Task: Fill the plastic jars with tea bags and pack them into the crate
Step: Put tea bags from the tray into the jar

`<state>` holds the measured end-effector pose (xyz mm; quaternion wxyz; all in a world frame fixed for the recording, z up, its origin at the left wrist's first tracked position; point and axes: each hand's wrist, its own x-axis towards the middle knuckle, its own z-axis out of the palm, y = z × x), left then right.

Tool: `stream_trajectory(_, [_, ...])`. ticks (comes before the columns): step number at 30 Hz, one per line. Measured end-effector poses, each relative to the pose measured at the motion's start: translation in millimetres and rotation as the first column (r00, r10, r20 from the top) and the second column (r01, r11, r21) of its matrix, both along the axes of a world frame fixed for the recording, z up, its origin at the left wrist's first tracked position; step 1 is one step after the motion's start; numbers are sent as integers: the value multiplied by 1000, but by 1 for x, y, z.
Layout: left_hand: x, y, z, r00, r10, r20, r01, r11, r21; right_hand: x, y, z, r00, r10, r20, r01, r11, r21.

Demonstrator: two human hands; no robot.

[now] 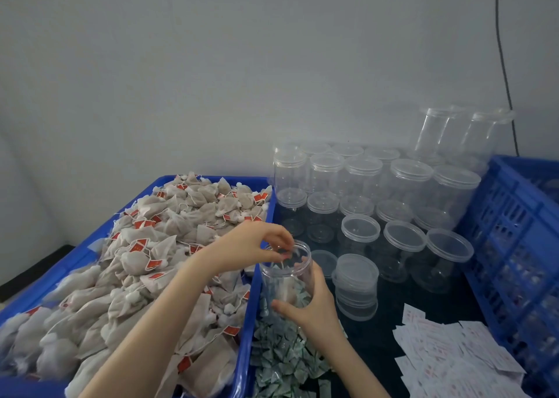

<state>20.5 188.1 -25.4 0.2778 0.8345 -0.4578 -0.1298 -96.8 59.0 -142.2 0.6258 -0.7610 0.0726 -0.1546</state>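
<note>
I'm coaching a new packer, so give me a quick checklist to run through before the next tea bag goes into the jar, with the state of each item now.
1. Jar steadied: ok. The right hand grips the open jar round its body.
2. Mouth uncovered: ok. No lid on it; spare lids are stacked beside it.
3. Left hand free for the next bag: cannot tell. Its fingertips are pinched together at the jar's rim; whether they hold a bag or string is unclear.
4. Supply at hand: ok. The blue tray is heaped with tea bags.
5. Room left in the jar: ok. It looks only partly filled.
6. Crate nearby: ok, to the right.
</note>
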Motion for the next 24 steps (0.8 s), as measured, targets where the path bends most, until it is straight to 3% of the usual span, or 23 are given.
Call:
stream_trajectory(4, [28,18,-11,956,265,123,-263,964,-36,-5,-2,-1,1000,-14,3,14,1000,2])
stream_trajectory(6, [41,28,-28,891,341,299,-408,890,201,-7,-3,-1,1000,-22,7,22,1000,7])
stream_trajectory(8, [46,36,-51,892,309,331,-442,751,490,-8,-3,0,1000,-21,11,21,1000,7])
stream_trajectory(11, [45,39,-69,882,284,377,-464,666,584,-9,-2,2,1000,-24,18,24,1000,1])
stream_trajectory(14, [46,37,-55,828,357,432,-538,722,435,-8,-2,2,1000,-24,18,24,1000,-4])
stream_trajectory(18, [35,34,-16,771,463,437,-546,834,78,-6,-4,-2,1000,-13,16,13,1000,-21])
stream_trajectory(21, [19,31,17,779,460,425,-434,886,-165,-5,-3,-5,1000,-2,10,2,1000,-20])
stream_trajectory(24, [4,24,38,835,341,432,-265,937,-228,-3,-1,-7,1000,0,6,0,1000,-20])
